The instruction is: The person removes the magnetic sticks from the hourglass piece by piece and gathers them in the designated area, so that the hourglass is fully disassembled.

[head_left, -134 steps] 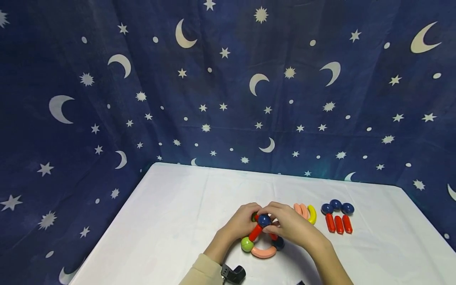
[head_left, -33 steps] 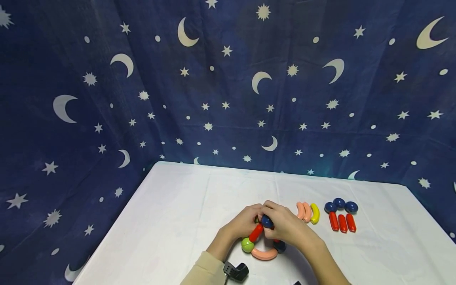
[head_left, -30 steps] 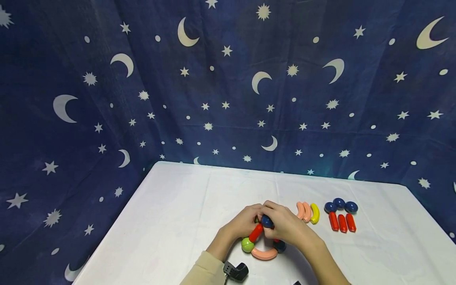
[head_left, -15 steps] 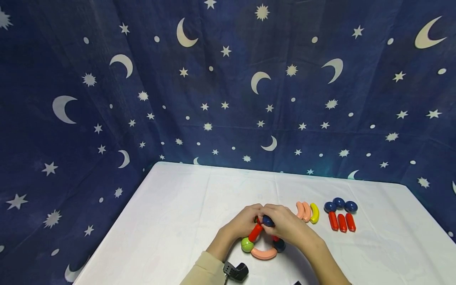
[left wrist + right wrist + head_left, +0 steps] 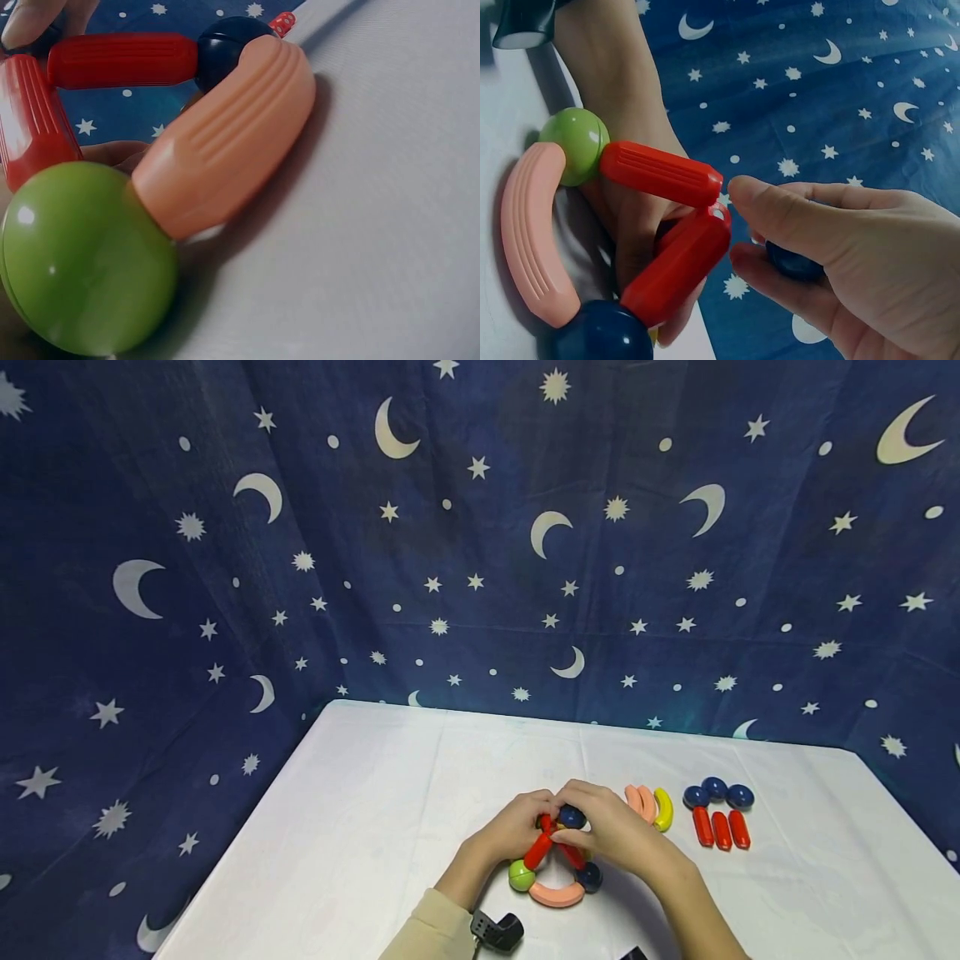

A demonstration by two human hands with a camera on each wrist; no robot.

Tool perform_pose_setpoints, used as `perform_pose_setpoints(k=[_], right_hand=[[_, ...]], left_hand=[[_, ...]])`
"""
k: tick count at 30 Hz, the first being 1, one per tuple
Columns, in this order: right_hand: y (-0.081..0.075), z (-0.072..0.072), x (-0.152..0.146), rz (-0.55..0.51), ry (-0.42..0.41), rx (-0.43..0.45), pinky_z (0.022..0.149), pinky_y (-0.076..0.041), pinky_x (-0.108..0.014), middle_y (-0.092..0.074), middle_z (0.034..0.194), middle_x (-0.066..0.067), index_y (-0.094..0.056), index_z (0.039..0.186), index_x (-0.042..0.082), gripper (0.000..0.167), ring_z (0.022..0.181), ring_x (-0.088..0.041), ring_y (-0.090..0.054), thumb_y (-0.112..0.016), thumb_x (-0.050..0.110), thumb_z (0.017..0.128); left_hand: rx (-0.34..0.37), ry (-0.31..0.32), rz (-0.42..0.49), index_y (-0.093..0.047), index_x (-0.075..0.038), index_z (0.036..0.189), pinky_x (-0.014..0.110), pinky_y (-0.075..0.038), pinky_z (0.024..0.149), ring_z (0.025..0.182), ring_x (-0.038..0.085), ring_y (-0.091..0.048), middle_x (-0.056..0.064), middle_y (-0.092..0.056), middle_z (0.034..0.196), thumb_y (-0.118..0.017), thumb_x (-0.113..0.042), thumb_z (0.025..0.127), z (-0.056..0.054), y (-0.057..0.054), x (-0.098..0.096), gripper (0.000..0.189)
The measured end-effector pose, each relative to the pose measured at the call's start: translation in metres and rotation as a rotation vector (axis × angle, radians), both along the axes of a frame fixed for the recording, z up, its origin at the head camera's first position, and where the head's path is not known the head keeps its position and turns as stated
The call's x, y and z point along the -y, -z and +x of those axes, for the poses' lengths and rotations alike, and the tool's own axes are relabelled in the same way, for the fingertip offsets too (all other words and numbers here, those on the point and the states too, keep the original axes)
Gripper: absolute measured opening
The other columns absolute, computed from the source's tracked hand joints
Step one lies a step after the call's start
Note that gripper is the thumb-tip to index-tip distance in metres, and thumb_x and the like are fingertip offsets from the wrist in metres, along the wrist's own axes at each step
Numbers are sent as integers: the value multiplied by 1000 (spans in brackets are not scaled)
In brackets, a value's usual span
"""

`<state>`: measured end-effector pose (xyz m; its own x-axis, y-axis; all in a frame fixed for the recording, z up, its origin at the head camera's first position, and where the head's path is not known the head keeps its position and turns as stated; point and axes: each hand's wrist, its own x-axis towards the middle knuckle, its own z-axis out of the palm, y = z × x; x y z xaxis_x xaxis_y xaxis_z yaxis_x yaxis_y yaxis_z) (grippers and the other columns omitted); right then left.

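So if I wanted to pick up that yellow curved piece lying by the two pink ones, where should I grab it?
Probably pinch the yellow curved piece across its middle, coming straight down from above. It lies flat on the white table, and its inner side sits close against the pink curved pieces, so its free outer side, facing the red sticks, gives a finger room.

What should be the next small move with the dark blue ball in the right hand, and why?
Probably lower the dark blue ball onto the tip where the two red rods meet. The right hand pinches it just beside that joint, not yet touching, while the left hand steadies the rods, which rise from the green ball and the pink curve.
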<state>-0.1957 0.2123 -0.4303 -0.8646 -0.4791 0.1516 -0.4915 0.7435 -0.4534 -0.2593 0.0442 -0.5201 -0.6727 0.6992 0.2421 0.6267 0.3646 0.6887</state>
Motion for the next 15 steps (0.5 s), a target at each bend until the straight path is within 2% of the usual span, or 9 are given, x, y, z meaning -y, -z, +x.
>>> perform_pose_setpoints(k=[2,6,8,11,12,15], right_hand=[[-1,0,-3,-7,32,9,78,-52,-23,-51,98,14,-66,97,24,24,86,-4,-53,-77,32,77],[-2,-2,-10,-2,107,19,74,-52,-21,-51,98,12,-69,106,23,32,84,-4,-53,-78,32,76],[-1,-4,-17,-15,143,25,77,-53,-27,-58,101,11,-68,111,23,38,87,-6,-56,-78,30,75],[2,-7,-31,-32,202,13,83,-54,-38,-67,110,4,-66,117,21,44,94,-13,-62,-79,27,75],[2,-8,-38,-42,224,19,84,-54,-41,-67,113,0,-65,118,20,45,91,-15,-64,-79,26,75],[6,-9,-61,-73,302,-15,87,-51,-49,-65,119,-5,-65,118,17,43,100,-23,-64,-77,22,77]], left_hand=[[8,11,4,-69,-13,84,11,-40,70,75,-1,-47,-6,-57,84,-71,-16,83,-1,-1,0,4],[-7,21,-3,-73,-13,99,12,-43,78,83,-3,-52,-7,-64,92,-69,-16,84,-2,-1,-1,16],[-3,16,-9,-73,-13,102,13,-44,81,86,-3,-54,-7,-65,95,-68,-10,83,-2,-1,-2,20],[49,2,-15,-73,-15,104,14,-44,84,89,-3,-55,-10,-65,96,-67,0,80,-1,0,-2,30],[63,-2,-16,-73,-16,105,15,-44,84,89,-3,-55,-10,-65,96,-66,3,78,0,0,-2,34],[100,-13,-21,-73,-18,106,16,-44,85,90,-3,-54,-12,-64,96,-64,7,76,1,0,-1,40]])
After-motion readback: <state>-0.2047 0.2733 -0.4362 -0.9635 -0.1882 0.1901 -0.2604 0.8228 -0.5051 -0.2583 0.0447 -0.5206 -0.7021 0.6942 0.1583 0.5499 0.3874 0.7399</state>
